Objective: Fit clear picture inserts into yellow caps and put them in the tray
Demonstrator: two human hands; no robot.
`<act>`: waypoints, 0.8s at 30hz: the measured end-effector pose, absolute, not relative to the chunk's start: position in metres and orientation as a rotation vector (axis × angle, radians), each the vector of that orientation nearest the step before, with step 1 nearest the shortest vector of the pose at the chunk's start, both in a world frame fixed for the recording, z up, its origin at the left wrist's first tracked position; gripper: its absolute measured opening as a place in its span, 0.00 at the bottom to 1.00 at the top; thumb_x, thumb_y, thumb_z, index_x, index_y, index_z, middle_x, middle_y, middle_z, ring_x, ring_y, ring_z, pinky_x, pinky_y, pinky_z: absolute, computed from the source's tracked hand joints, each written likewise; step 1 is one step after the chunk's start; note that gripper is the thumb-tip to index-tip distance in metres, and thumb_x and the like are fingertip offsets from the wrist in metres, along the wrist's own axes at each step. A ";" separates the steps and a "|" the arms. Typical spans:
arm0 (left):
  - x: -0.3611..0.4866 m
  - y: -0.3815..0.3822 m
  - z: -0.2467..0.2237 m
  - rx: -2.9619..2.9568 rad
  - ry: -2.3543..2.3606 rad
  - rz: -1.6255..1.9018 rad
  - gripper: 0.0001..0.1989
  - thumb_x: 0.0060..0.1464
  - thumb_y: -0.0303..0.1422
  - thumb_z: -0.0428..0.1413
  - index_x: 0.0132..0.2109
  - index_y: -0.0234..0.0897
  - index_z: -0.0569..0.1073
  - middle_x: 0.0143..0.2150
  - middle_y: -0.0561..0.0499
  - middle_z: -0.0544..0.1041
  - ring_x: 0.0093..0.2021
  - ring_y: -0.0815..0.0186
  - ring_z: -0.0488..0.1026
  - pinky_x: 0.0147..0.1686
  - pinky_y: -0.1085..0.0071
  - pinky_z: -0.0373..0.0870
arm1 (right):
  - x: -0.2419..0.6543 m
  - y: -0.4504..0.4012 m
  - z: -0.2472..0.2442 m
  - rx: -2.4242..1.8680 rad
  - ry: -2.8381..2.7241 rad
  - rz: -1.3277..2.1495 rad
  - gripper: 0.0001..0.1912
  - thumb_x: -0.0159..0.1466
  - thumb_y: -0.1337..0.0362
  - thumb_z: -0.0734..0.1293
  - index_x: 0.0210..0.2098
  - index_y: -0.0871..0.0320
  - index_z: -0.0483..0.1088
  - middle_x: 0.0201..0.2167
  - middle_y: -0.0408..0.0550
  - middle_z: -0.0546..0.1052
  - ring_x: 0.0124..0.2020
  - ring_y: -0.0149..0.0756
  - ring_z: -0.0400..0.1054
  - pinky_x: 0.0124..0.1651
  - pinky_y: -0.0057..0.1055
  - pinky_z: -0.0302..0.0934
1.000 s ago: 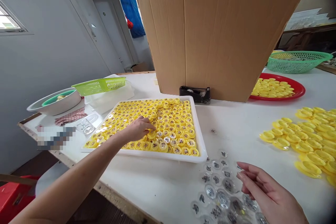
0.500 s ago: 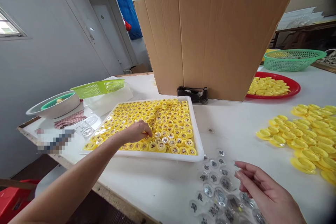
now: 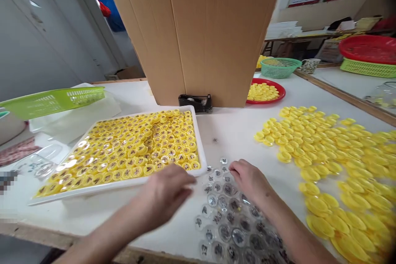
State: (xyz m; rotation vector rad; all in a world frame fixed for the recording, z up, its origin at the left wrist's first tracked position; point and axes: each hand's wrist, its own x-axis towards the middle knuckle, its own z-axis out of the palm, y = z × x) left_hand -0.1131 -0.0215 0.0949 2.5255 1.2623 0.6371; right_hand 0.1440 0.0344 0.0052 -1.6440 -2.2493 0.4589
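From your head camera, your two hands are apart, both low in the frame above the white table [image 3: 229, 132]. Your left hand [image 3: 165, 198] is blurred, hovering just over the front corner of the white plastic tray [image 3: 108, 188], and you cannot tell whether it holds anything. Your right hand [image 3: 250, 181] sits well to its right with the fingers curled down at the top edge of a spread of clear round pieces [image 3: 232, 222] printed with dark marks. It is touching or just above them, and whether it pinches one is hidden.

The tray is packed with rows of yellow caps [image 3: 123, 148], each showing a dark print at its centre, and the clear pieces lie just beside its front right corner. To your right, a broad scatter of loose yellow shells [image 3: 328, 161] covers the table. Farther back stand a tall cardboard sheet [image 3: 201, 37] with a black tape dispenser [image 3: 194, 103] at its foot, a red plate [image 3: 272, 98] of yellow pieces, and a green round basket [image 3: 280, 68]. A lime-green rectangular basket [image 3: 52, 101] lies at far left.
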 end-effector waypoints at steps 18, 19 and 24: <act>0.047 0.064 0.067 2.348 1.213 0.431 0.13 0.52 0.29 0.50 0.43 0.39 0.74 0.37 0.51 0.77 0.37 0.64 0.73 0.39 0.70 0.67 | 0.136 0.031 -0.018 -1.708 -2.473 0.550 0.10 0.65 0.60 0.63 0.42 0.61 0.69 0.40 0.47 0.74 0.38 0.35 0.70 0.41 0.38 0.67; 0.061 0.076 0.065 2.348 1.222 0.393 0.14 0.52 0.30 0.50 0.44 0.39 0.74 0.37 0.51 0.78 0.37 0.64 0.73 0.38 0.71 0.67 | 0.135 0.030 -0.022 -1.708 -2.467 0.544 0.10 0.65 0.60 0.64 0.41 0.61 0.70 0.38 0.47 0.74 0.36 0.34 0.71 0.39 0.37 0.67; 0.137 0.116 0.037 2.385 1.240 0.214 0.20 0.45 0.38 0.58 0.46 0.37 0.72 0.38 0.49 0.77 0.38 0.60 0.74 0.36 0.69 0.69 | 0.127 0.030 -0.038 -1.607 -2.378 0.461 0.10 0.65 0.62 0.64 0.43 0.61 0.69 0.42 0.49 0.74 0.41 0.37 0.70 0.44 0.41 0.66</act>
